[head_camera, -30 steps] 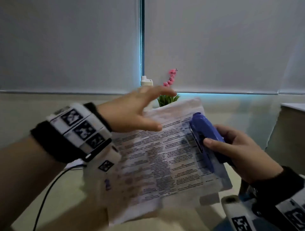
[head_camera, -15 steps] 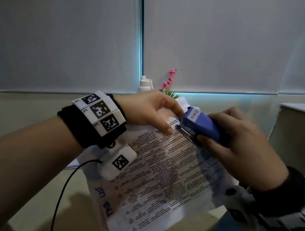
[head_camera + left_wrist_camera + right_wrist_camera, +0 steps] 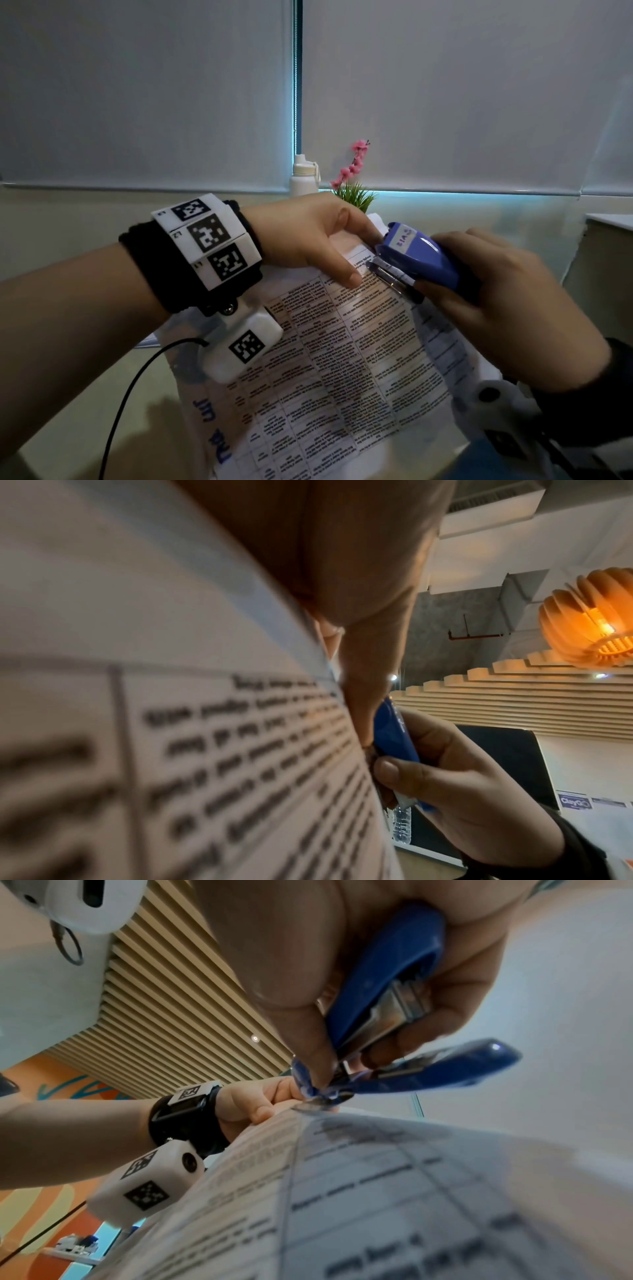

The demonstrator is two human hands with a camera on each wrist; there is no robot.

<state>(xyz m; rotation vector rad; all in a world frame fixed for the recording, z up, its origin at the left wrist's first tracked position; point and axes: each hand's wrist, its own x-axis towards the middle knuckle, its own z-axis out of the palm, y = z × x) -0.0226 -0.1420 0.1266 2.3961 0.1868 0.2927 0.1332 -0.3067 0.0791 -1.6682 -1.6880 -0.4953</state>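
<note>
Your left hand (image 3: 308, 240) pinches the top corner of the papers (image 3: 342, 359) between thumb and fingers. Your right hand (image 3: 496, 308) is wrapped around the blue stapler (image 3: 418, 260), and its mouth sits at that same corner, just beside your left thumb. The sheets are held up in the air, with a bottle (image 3: 303, 178) and a plant (image 3: 356, 185) behind them. From the left wrist, the papers (image 3: 171, 723) fill most of the view, and the stapler (image 3: 394, 737) is gripped by the right hand (image 3: 462, 791) right next to your left thumb tip. From the right wrist, the two blue arms of the stapler (image 3: 387, 969) meet at the corner of the papers (image 3: 377, 1191), close to your left hand (image 3: 260, 1099); whether the corner is fully inside, I cannot tell. I think there are two risks. Your thumb is so near the mouth that a squeeze could nip it. The sheets also have no support, so they may slide apart and the staple may catch only some of them or land crooked.
</note>
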